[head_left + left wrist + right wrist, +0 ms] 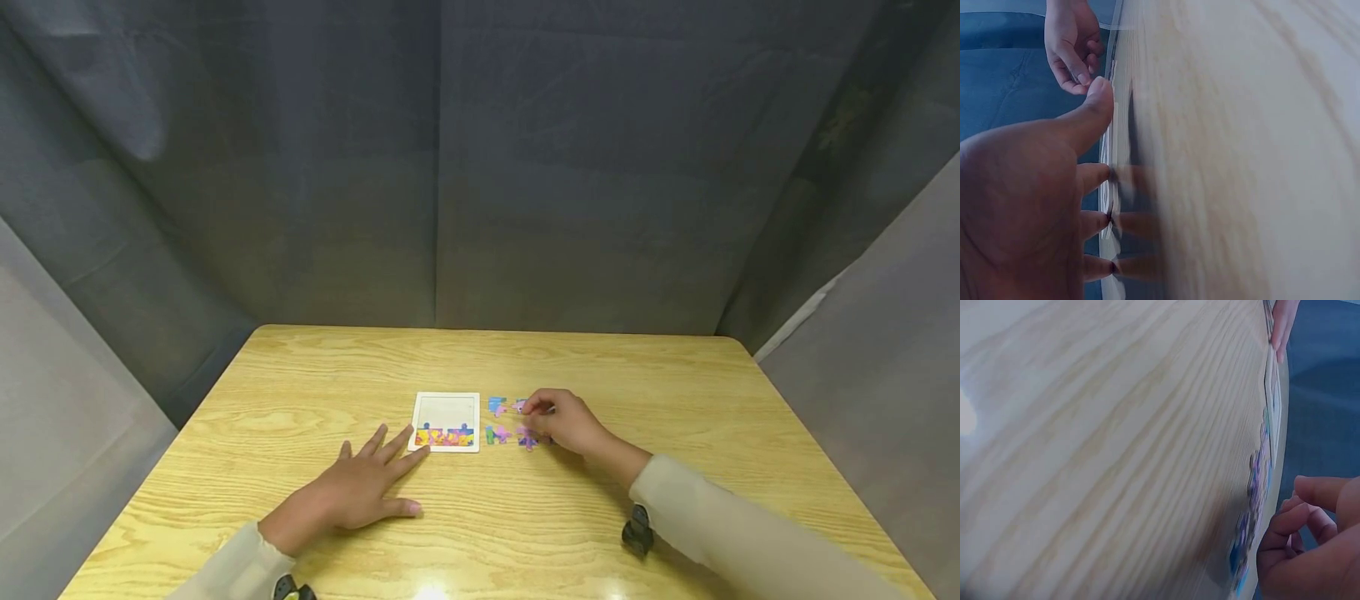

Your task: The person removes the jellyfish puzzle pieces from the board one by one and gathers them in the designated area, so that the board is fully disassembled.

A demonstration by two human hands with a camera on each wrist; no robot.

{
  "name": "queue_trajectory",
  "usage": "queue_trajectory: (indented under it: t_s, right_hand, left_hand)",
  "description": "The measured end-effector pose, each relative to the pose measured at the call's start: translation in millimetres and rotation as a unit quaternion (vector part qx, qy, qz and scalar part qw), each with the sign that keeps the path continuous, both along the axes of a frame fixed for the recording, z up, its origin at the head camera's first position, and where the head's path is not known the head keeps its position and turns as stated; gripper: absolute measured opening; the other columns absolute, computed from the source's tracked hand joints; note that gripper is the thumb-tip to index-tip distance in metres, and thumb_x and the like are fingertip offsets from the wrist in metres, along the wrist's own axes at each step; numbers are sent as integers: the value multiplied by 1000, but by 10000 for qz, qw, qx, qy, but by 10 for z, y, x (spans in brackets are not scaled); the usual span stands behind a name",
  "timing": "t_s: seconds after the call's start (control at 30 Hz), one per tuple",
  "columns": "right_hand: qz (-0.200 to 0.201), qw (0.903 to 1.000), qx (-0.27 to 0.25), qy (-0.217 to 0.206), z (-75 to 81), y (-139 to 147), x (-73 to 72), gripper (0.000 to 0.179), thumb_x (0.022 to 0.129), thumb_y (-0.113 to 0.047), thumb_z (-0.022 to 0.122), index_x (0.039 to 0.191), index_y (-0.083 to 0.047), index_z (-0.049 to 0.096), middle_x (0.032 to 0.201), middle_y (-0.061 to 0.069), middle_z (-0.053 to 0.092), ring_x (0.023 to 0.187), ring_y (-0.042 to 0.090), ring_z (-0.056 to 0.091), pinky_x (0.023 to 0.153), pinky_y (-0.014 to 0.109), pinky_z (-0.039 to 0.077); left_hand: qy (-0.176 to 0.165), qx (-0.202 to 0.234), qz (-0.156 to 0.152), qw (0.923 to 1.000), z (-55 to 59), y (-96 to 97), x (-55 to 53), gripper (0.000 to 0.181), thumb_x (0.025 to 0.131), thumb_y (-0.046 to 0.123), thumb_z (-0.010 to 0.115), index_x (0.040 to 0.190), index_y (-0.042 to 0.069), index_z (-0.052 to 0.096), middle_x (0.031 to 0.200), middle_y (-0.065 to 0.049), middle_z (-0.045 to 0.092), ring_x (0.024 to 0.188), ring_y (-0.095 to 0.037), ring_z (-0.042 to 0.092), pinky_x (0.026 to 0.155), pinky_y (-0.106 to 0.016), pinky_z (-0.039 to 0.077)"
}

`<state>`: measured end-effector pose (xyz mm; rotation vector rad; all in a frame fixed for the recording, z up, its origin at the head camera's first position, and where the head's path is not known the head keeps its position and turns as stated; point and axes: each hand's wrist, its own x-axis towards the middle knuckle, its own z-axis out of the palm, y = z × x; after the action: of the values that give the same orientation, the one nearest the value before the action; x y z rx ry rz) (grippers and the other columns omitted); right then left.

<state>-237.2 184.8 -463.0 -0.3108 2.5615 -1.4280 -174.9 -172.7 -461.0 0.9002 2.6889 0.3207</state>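
Note:
A square white-rimmed puzzle board [447, 410] lies on the table, its lower strip filled with yellow, pink and blue jigsaw pieces [447, 437]. My left hand [360, 490] is spread flat beside it, with fingertips on the board's lower left rim. In the left wrist view, my left fingers [1094, 223] reach the board's edge. To the right of the board lie loose jigsaw pieces, among them a blue-and-pink piece [497, 406], a green-and-pink piece [497, 434] and a purple piece [527, 438]. Over these hovers my right hand [564, 421], thumb and fingertips drawn together. Whether it pinches a piece is unclear.
The light wood table [480, 533] runs back to a dark grey curtain [450, 167]. Pale panels [885, 333] stand on both sides. A dark wrist device [637, 531] sits at the right cuff, and another at the left cuff.

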Motion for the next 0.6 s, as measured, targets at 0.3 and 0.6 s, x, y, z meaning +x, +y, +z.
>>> queue_trajectory:
  t_s: [0.3,0.6]
  right_hand:
    - [175,9998,-17,-2,-10,-277,-65,10,98,-7,70,106,-1,71,92,7,65,73,19,57,60,27,49]
    - [336,9994,-78,-78,-30,-552,-112,11,98,-8,70,108,-2,69,94,7,64,71,18,58,56,23,48]
  left_hand:
    - [-39,-31,48,10000,11,-1,-1,84,96,72,49,164,27,28,173,-12,9,154,-53,7,103,-88,18]
    - [-28,-75,63,9999,-12,-4,-18,84,96,74,48,164,29,28,173,-12,9,155,-53,7,102,-88,18]
